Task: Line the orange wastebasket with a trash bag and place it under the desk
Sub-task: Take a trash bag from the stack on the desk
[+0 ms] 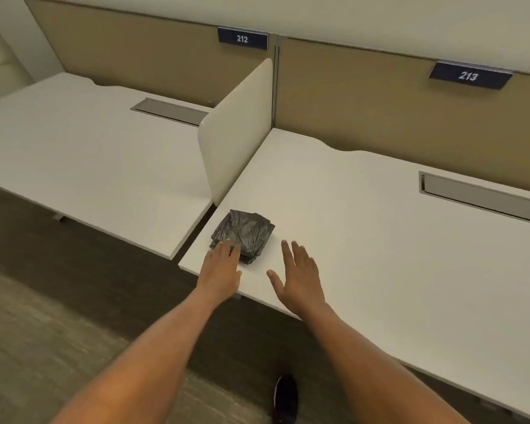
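Note:
A folded stack of dark grey trash bags (pixel 246 234) lies near the front left corner of the white desk (pixel 364 240) marked 213. My left hand (pixel 222 267) rests flat with its fingertips touching the near left edge of the stack, not gripping it. My right hand (pixel 299 280) hovers open, fingers spread, just right of the stack and apart from it. No orange wastebasket is in view.
A cream divider panel (pixel 236 130) stands between this desk and the neighbouring white desk (pixel 89 166) marked 212. Tan partition walls run behind both. Each desk has a grey cable slot (pixel 484 198). Dark carpet (pixel 74 301) and my black shoe (pixel 285 396) are below.

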A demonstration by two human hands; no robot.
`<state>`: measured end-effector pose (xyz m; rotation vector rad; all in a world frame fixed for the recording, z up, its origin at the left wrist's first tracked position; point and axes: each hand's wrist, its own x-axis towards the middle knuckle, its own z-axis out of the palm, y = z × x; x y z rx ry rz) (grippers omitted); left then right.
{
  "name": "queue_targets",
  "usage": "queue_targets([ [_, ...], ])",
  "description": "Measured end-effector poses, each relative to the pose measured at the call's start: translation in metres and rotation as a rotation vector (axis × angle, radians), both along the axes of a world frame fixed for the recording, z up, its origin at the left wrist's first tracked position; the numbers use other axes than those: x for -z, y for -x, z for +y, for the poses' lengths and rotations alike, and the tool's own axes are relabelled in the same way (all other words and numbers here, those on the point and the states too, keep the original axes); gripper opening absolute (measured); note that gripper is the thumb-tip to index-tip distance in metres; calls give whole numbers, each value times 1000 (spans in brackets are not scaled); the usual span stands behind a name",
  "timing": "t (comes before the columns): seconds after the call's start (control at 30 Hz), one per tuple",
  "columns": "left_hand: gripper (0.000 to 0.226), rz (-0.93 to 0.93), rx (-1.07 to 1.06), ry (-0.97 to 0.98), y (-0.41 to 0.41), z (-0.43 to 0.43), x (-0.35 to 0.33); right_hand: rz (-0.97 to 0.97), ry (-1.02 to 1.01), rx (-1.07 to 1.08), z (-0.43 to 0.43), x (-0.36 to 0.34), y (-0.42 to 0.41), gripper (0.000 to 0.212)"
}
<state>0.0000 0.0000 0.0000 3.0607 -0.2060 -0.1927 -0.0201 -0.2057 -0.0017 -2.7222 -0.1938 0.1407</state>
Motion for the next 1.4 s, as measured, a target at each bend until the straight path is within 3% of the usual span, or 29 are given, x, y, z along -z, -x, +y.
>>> queue_targets([
  [0.33,70,74,68,-56,-83,4,40,120,55,-53,-3,86,-65,79],
  [0.5,57,87,124,-62,-96,10,58,186,84,-70,2,119,-61,78],
  [0.97,47,24,320,-197,-108,22,50,207,131,-95,4,121,-57,77],
  [1.23,30,-124,222,6,-105,22,36,233,35,-28,7,104,-61,75],
  [1.4,19,-250,69,257,-102,22,11,183,-338,216,35,63,-62,62],
])
